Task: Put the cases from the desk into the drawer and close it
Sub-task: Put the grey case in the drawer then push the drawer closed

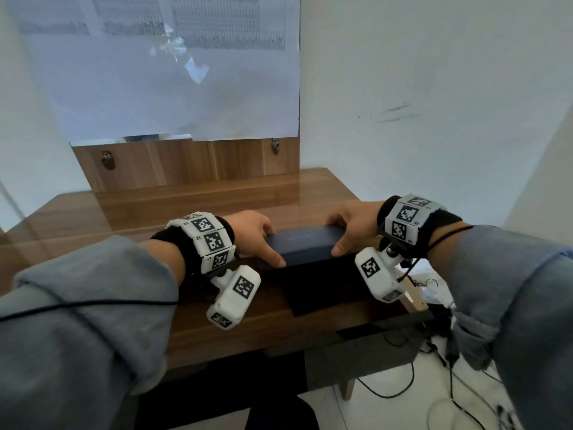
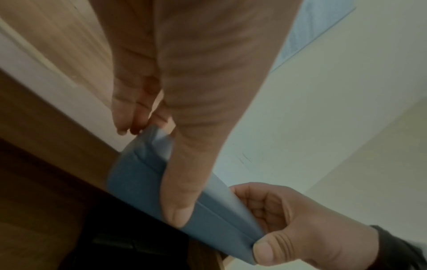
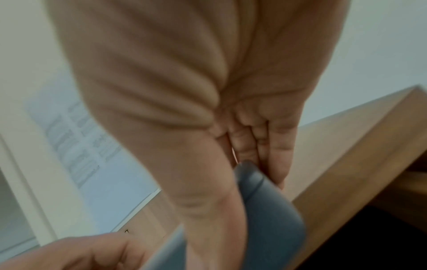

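A dark blue oblong case (image 1: 307, 243) is held at both ends just above the desk's front edge. My left hand (image 1: 273, 243) grips its left end, thumb on the near side and fingers over the far side. My right hand (image 1: 338, 235) grips the right end the same way. Directly below and in front of the case lies the dark opening of the drawer (image 1: 325, 290). The left wrist view shows the case (image 2: 219, 215) pinched under my left thumb, with the right hand (image 2: 289, 219) at its far end. In the right wrist view the case (image 3: 272, 210) is blurred.
The wooden desk (image 1: 186, 209) has a raised back panel (image 1: 186, 162) with a large paper sheet (image 1: 173, 88) above it. A white wall stands to the right. Cables and small devices (image 1: 434, 346) lie on the floor at the lower right.
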